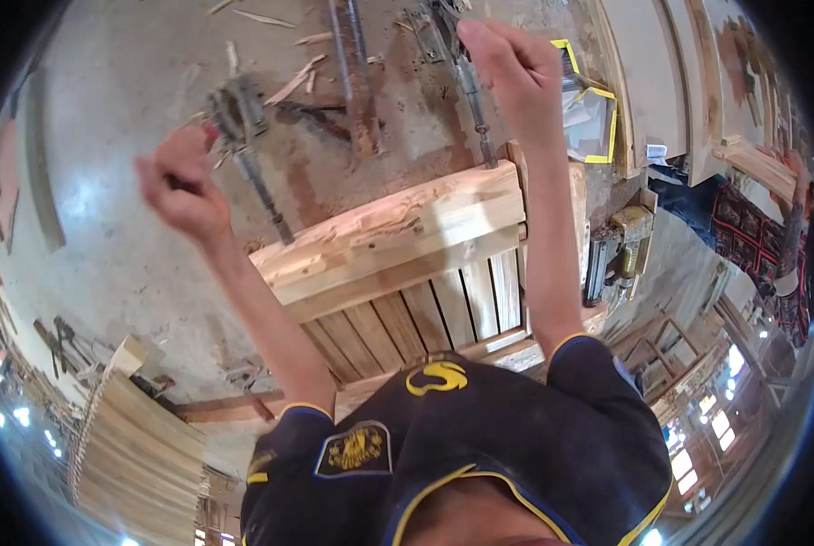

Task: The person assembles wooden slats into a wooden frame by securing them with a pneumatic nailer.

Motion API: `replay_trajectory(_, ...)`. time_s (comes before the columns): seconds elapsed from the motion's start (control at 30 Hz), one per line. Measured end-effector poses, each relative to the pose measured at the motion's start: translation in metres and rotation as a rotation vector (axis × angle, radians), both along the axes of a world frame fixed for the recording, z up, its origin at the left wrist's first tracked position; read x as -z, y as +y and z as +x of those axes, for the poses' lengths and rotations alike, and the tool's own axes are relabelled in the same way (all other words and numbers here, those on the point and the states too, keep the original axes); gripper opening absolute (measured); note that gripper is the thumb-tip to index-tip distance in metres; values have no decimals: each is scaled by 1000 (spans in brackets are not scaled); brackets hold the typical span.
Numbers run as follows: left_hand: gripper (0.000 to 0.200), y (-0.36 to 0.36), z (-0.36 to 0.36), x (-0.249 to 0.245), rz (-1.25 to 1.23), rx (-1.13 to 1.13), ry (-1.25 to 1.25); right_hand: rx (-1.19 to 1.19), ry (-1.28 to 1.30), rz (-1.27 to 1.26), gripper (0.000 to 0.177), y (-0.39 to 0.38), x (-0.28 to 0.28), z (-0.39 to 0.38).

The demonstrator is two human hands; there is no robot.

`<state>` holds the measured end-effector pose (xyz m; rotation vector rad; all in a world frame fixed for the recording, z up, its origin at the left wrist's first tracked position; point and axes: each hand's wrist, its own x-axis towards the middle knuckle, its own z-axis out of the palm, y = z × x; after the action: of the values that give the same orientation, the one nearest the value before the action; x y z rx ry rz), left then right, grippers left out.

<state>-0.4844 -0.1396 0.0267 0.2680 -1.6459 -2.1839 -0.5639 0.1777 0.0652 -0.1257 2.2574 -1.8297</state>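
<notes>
My left hand [188, 182] is closed with curled fingers, right beside the head of a metal screw clamp [238, 114]. What it grips, if anything, is hidden. My right hand [516, 68] makes a fist against the upper end of a second screw clamp [470, 91]; its fingers hide what is inside. The threaded rods of both clamps run down to the rough edge of a thick pale wooden board [389, 218]. Behind that board lies a slatted wooden panel [407, 318], closer to my body.
Between the clamps a rusty metal bar [357, 82] lies on the concrete floor, with wood scraps [293, 82] around it. A yellow-edged box [591, 123] and a metal tool [607, 255] are at the right. Another person [757, 227] is farther right. Stacked slats [138, 446] stand lower left.
</notes>
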Motion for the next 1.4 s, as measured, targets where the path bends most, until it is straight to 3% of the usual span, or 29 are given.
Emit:
replay_trajectory(0.07,60,14,17,8,-43,-48,8,121,21,-18,27,0,18,13)
replay_trajectory(0.13,58,14,23,21,-110,-98,93,99,580,-206,29,2,53,14)
replay_trajectory(0.2,55,18,38,44,-125,-15,233,57,612,-216,22,10,73,29)
replay_trajectory(0.23,55,27,31,51,-100,7,254,61,653,-99,22,12,84,37)
replay_trajectory(0.3,49,48,37,44,-251,-386,61,-11,671,77,20,21,89,39)
replay_trajectory(0.37,48,42,46,14,-322,-212,-27,-25,655,139,18,31,76,48)
replay_trajectory(0.4,46,48,47,-4,-391,-79,-87,-2,599,130,13,41,61,56)
replay_trajectory(0.43,41,55,67,-37,-435,-183,-298,23,537,114,11,51,46,70)
replay_trajectory(0.5,37,10,132,-54,-958,-51,-341,429,312,431,21,113,23,113)
replay_trajectory(0.53,34,1,167,-70,-924,-37,-448,613,255,458,29,163,15,139)
replay_trajectory(0.57,31,-7,206,-85,-891,-36,-565,817,110,716,35,210,19,163)
replay_trajectory(0.6,29,-18,248,-87,-851,-86,-706,807,210,802,37,252,16,193)
replay_trajectory(0.63,28,-31,294,-81,-800,-154,-848,768,-12,1235,44,298,35,222)
replay_trajectory(0.7,25,-62,386,-44,-1137,-122,-718,511,-365,1295,52,365,77,247)
replay_trajectory(0.77,23,-42,423,-47,-1034,-122,-794,352,-376,1248,48,382,93,252)
replay_trajectory(0.8,23,-29,430,-47,-1112,-120,-773,304,-358,1240,48,391,103,254)
replay_trajectory(0.87,26,-25,420,-37,-1247,-152,-712,425,-228,979,47,401,122,240)
replay_trajectory(0.9,29,-28,418,-30,-1303,-180,-692,369,-207,876,41,400,108,238)
replay_trajectory(0.93,31,-37,413,-28,-1194,-152,-751,348,-200,880,41,400,95,241)
replay_trajectory(1.03,35,-56,398,-30,-938,-37,-944,321,-613,209,11,383,34,242)
replay_trajectory(1.07,36,-58,398,-18,-1067,-92,-894,300,-619,221,11,367,14,245)
replay_trajectory(1.13,36,-55,397,-10,-1193,-148,-849,166,-794,-61,8,338,-9,252)
replay_trajectory(1.2,37,-44,391,-24,-1130,-239,-969,258,-733,-36,14,305,-3,253)
replay_trajectory(1.3,35,-48,393,-12,-1123,-307,-959,440,-591,116,24,232,-42,269)
replay_trajectory(1.4,35,-48,394,-9,-1025,-391,-924,453,-540,124,29,187,-74,281)
